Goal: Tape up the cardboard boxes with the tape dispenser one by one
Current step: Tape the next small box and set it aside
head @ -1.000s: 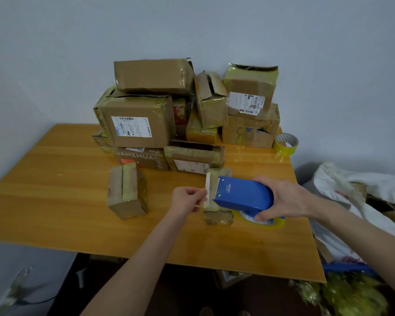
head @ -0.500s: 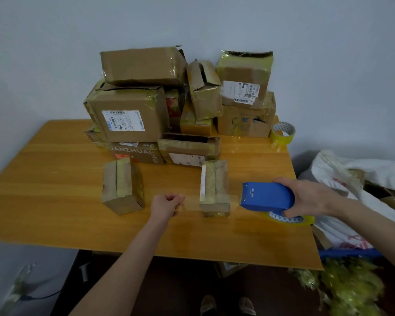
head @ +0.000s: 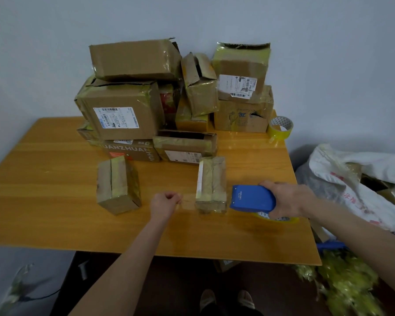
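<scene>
Change since a second ago: the tape dispenser (head: 252, 198) is no longer sitting over the small box (head: 211, 183). It is now lying off to the box's right, and the left hand (head: 165, 205) is now sitting off to the box's left. Against the half-second-old picture, both hands are keeping much the same places.
Left hand: fingers are curling inward, with thumb and forefinger pinching the end of a faint clear tape strip (head: 187, 201) that is running toward the small box.
Right hand (head: 287, 199): fingers are wrapping round the rear of the blue tape dispenser and gripping it just right of the small box, its nose pointing at the box. A yellow roll is showing beneath it.
Small box: standing on the table (head: 55, 179) between the two hands, in front of the stack, its top already showing glossy tape.
Tape strip, far end: whether it is reaching the dispenser cannot be told.
Second small box (head: 118, 185): standing left of the left hand, apart from it, and showing tape along its top.
Stack of boxes (head: 123, 115): sitting piled against the wall at the table's back, several with flaps gaping.
Spare tape roll (head: 279, 127): sitting at the table's back right corner, beside the stack.
White bag (head: 351, 179): lying off the table's right side.
</scene>
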Demonstrator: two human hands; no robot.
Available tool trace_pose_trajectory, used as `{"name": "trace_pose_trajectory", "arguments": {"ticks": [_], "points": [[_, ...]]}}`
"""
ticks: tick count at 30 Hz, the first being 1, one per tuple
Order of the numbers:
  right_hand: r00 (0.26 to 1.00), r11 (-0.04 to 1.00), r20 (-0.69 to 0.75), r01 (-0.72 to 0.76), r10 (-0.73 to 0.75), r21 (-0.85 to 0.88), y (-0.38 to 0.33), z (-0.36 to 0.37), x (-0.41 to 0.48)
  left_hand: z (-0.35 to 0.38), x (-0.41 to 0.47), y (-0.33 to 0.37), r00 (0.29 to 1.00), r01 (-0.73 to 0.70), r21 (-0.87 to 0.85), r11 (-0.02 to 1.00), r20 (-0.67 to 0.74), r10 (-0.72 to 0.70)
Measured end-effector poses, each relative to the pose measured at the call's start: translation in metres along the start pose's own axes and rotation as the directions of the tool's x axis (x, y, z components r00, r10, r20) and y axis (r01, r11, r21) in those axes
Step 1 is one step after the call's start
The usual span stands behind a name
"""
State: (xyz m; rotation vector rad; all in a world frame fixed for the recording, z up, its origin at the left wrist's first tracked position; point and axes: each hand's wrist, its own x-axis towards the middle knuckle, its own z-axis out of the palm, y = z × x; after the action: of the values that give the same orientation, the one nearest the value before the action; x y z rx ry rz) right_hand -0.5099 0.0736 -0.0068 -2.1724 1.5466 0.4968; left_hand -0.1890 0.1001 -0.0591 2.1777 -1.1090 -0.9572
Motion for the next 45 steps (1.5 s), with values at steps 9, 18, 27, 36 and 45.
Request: {"name": "trace_pose_trajectory", "arguments": {"ticks": [9,18,27,36,45], "points": [[0.999,0.999,0.036,-0.034,0.033,0.018,-0.006,0.006,0.006,0.014,0.007,-0.006,0.999,0.007,0.155,0.988,0.048,-0.014],[0.998,0.999,0.035,-0.046,0.045,0.027,-0.008,0.007,0.005,0.012,0.007,0.001,0.999,0.035,0.311,0.95,0.008,-0.039],[1.0,0.995,0.023,0.006,-0.009,0.095,-0.003,0.006,0.004,0.035,-0.056,0.026,0.547,-0.826,0.39,0.406,0.387,0.742],[0.999,0.974,0.032,0.021,-0.029,0.226,0.019,0.012,-0.012,0.046,-0.051,0.016,0.588,-0.788,0.58,0.204,0.612,0.53],[0.995,0.999,0.096,0.02,-0.022,0.029,0.004,0.004,-0.009,0.048,-0.051,0.02,0.587,-0.79,0.575,0.211,0.613,0.528]]}}
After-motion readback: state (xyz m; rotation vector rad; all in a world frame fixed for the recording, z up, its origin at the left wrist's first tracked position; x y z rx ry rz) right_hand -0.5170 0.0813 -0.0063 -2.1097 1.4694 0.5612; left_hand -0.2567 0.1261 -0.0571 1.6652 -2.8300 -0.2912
